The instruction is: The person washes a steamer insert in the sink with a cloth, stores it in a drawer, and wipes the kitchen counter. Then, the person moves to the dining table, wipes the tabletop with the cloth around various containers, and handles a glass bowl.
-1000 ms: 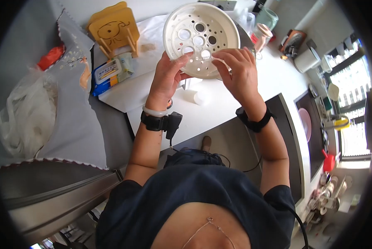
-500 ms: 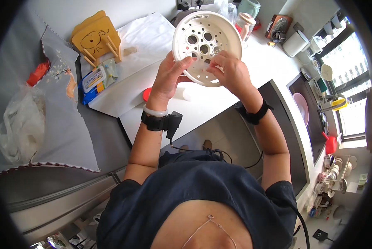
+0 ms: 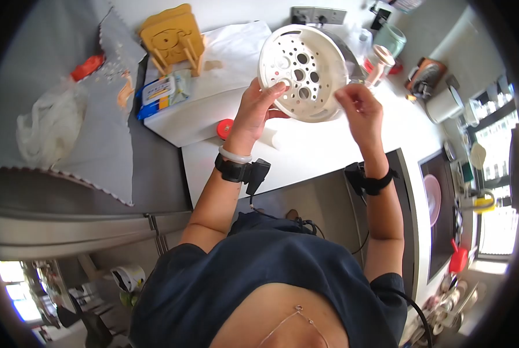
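A white plastic bowl-shaped basket [image 3: 329, 75], its bottom full of round holes large and small, is held up over the white counter with its inside facing me. My left hand [image 3: 256, 110] grips its lower left rim, thumb inside and fingers behind. My right hand [image 3: 361, 110] is beside the right rim, fingers curled and pressed together; whether a small thing is in them I cannot make out. Below the basket, a round red lid [image 3: 225, 129] and a white cylinder [image 3: 271, 138] are on the counter near my left wrist.
A yellow wooden rack [image 3: 169, 37] and a blue wipes packet [image 3: 155, 95] stand at the left. A clear plastic bag [image 3: 51, 124] lies on a grey cloth. Behind the basket are a glass jar [image 3: 381, 61] and a green jug [image 3: 391, 39]. A pink basin [image 3: 432, 197] is at the right.
My right hand has moved from the inside of the basket out to its right rim. My left hand keeps its hold. The view has turned, so surroundings appear shifted right.
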Demonstrator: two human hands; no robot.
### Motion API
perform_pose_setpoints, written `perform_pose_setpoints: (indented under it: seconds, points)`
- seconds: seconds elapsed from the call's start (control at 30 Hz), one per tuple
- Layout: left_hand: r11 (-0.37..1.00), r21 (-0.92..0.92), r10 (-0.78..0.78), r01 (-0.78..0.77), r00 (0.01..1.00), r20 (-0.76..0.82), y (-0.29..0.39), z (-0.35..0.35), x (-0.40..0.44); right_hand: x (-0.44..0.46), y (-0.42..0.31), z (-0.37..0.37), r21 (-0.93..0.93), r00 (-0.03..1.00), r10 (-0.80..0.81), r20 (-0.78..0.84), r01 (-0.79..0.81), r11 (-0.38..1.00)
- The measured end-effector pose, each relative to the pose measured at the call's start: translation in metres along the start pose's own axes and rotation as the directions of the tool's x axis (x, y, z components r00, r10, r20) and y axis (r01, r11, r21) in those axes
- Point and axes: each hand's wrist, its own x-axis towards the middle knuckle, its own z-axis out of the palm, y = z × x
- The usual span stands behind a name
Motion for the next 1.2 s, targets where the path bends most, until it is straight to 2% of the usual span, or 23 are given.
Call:
perform_pose_setpoints:
  seconds: [0.07,0.1,0.17,0.2,0.23,0.33,0.47,0.5,0.6,0.73,0.8,0.9,0.97,1.1,1.13,1.2]
  points:
    - [0.997,-0.029,0.076,-0.078,0.994,-0.077,0.001,-0.009,0.0,0.005,0.01,-0.001,0.224,0.998,-0.021,-0.058,0.033,0.974]
    - [0.996,-0.024,0.078,-0.08,0.993,-0.09,0.007,-0.01,-0.003,0.007,0.012,0.0,0.233,0.999,-0.019,-0.046,0.029,0.972]
    - [0.973,-0.036,0.218,-0.229,0.955,-0.201,0.022,-0.014,-0.009,0.012,0.02,0.0,0.398,0.979,0.202,0.021,-0.194,0.897]
    - [0.962,-0.011,0.26,-0.271,0.932,-0.251,0.028,-0.019,-0.011,0.014,0.032,0.004,0.414,0.967,0.245,0.073,-0.253,0.874]
    - [0.966,-0.035,0.239,-0.254,0.941,-0.241,0.034,-0.031,-0.013,0.013,0.039,0.011,0.436,0.945,0.308,0.107,-0.323,0.84]
    - [0.946,0.019,0.313,-0.323,0.898,-0.309,0.054,-0.046,-0.027,0.009,0.056,0.034,0.45,0.893,0.362,0.266,-0.447,0.773]
    - [0.904,0.083,0.418,-0.42,0.821,-0.389,0.075,-0.052,-0.051,0.011,0.057,0.069,0.331,0.811,0.4,0.426,-0.552,0.766]
    - [0.89,0.107,0.442,-0.442,0.786,-0.431,0.078,-0.053,-0.057,0.014,0.057,0.078,0.342,0.813,0.396,0.427,-0.551,0.761]
    - [0.889,0.147,0.452,-0.435,0.772,-0.446,0.085,-0.06,-0.071,0.024,0.056,0.103,0.291,0.779,0.366,0.51,-0.556,0.778]
    - [0.889,0.183,0.454,-0.42,0.754,-0.474,0.086,-0.062,-0.083,0.037,0.048,0.127,0.226,0.784,0.328,0.527,-0.501,0.835]
    - [0.889,0.197,0.454,-0.412,0.747,-0.485,0.086,-0.064,-0.084,0.042,0.053,0.143,0.258,0.81,0.288,0.511,-0.464,0.847]
    - [0.893,0.172,0.446,-0.416,0.765,-0.465,0.085,-0.07,-0.088,0.046,0.061,0.156,0.323,0.846,0.211,0.49,-0.401,0.857]
    - [0.899,0.085,0.421,-0.429,0.799,-0.429,0.084,-0.074,-0.086,0.049,0.062,0.16,0.256,0.889,0.17,0.425,-0.298,0.92]
    - [0.905,0.041,0.405,-0.423,0.829,-0.386,0.081,-0.075,-0.077,0.043,0.048,0.144,0.187,0.889,0.179,0.421,-0.278,0.942]
    - [0.911,0.112,0.409,-0.397,0.831,-0.376,0.079,-0.073,-0.073,0.042,0.044,0.139,0.192,0.886,0.193,0.422,-0.295,0.936]
    - [0.918,0.098,0.392,-0.383,0.848,-0.357,0.077,-0.065,-0.066,0.039,0.04,0.127,0.208,0.9,0.209,0.383,-0.305,0.929]
